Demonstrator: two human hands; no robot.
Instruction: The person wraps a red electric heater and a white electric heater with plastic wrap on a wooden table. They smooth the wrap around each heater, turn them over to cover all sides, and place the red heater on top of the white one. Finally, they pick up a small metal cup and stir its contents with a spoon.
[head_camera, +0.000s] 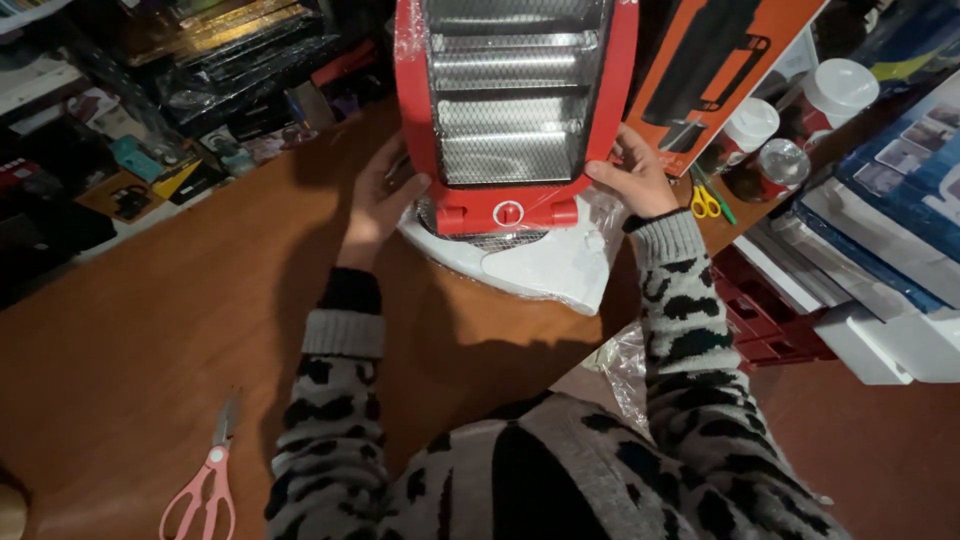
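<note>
A red electric heater (512, 110) with a wire grille stands upright on its white base (540, 268) on the brown wooden table (150, 330). Clear plastic film covers parts of it. My left hand (378, 205) presses against the heater's lower left side. My right hand (630, 172) grips its lower right edge. Both arms wear grey sleeves with black spots.
Pink-handled scissors (205, 490) lie at the table's near left. An orange box (715, 70) leans behind the heater. Yellow-handled scissors (705, 203), white-lidded jars (750, 125) and stacked boxes (890, 200) crowd the right. Dark goods fill shelves (200, 60) at the back left.
</note>
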